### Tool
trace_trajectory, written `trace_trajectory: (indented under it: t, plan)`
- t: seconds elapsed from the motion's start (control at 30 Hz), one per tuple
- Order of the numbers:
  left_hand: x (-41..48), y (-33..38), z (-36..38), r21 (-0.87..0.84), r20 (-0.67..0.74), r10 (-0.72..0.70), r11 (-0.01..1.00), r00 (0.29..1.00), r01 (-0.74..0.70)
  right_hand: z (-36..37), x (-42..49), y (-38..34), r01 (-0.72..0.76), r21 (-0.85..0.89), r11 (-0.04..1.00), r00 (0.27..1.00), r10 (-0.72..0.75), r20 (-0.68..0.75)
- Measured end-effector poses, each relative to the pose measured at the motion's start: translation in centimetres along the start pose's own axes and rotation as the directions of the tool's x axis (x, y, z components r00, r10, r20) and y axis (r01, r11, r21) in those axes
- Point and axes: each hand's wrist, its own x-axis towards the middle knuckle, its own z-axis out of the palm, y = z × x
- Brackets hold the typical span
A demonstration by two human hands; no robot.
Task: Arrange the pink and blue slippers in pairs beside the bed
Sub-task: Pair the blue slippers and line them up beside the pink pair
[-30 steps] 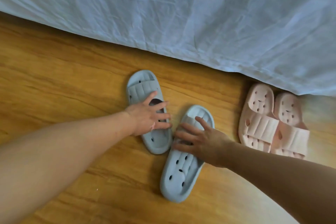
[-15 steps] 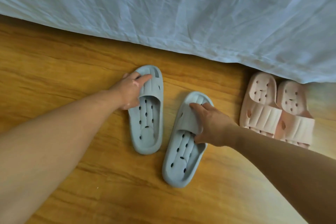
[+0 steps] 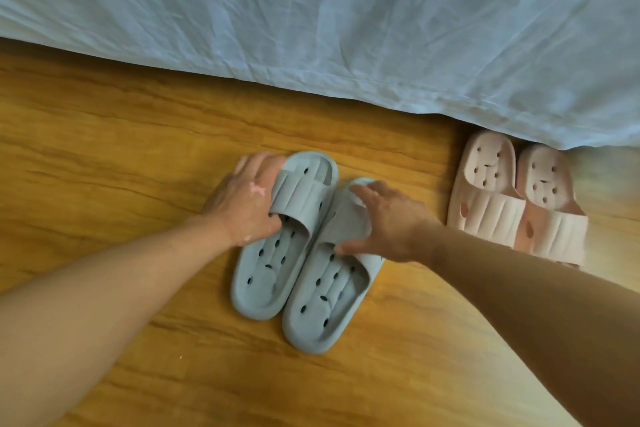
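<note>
Two blue slippers lie side by side and touching on the wooden floor, toes toward the bed. My left hand grips the strap of the left blue slipper, thumb tucked under it. My right hand clasps the strap of the right blue slipper, which sits slightly nearer to me. To the right, two pink slippers stand paired and touching, toes just under the hanging sheet.
The bed's pale blue sheet hangs along the whole top of the view, its hem slanting down to the right. Bare wooden floor stretches to the left and in front of the slippers.
Both blue slippers have been drawn together, the left one slid right until the two touch. My hands shifted onto the straps. The pink pair has stayed put.
</note>
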Motion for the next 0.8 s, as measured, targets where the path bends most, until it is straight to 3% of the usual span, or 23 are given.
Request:
trace_trajectory:
  t: [0.07,0.17,0.27,0.4,0.53,0.67,0.73,0.8]
  plan:
    - [-2.9,0.5,1.1,-0.027,-0.165,-0.059,0.998,0.985,0.055,-1.5,1.4,-0.4,0.104,-0.023,0.994,0.994,-0.105,-0.043]
    - [-7.3,1.9,4.7,-0.004,0.011,-0.088,0.996,0.996,0.088,-1.8,3.5,-2.4,0.267,0.023,0.963,0.963,-0.268,0.037]
    - [-8.3,3.2,8.2,0.129,0.12,-0.138,0.984,0.983,0.123,-0.6,4.4,-3.9,0.3,-0.006,0.954,0.947,-0.298,0.123]
    - [-7.7,2.2,8.5,0.174,0.055,-0.076,0.983,0.996,0.065,0.3,4.1,-3.3,0.212,-0.03,0.977,0.977,-0.21,0.04]
    - [-5.6,-2.3,6.2,0.268,0.024,-0.051,0.962,0.998,0.043,2.9,0.6,-2.6,-0.018,0.193,0.981,0.996,0.035,-0.083]
    - [-0.8,-3.7,3.5,0.4,0.127,0.087,0.907,0.988,-0.131,5.6,-3.0,-4.3,-0.163,0.359,0.919,0.983,0.183,-0.022]
    - [0.9,-3.3,2.8,0.433,0.156,0.118,0.884,0.981,-0.176,5.3,-3.6,-4.9,-0.217,0.323,0.921,0.973,0.231,-0.004]
    - [1.6,-2.7,2.3,0.372,0.074,0.049,0.926,0.996,-0.073,3.1,-3.0,-4.4,-0.236,0.216,0.947,0.96,0.262,-0.101]
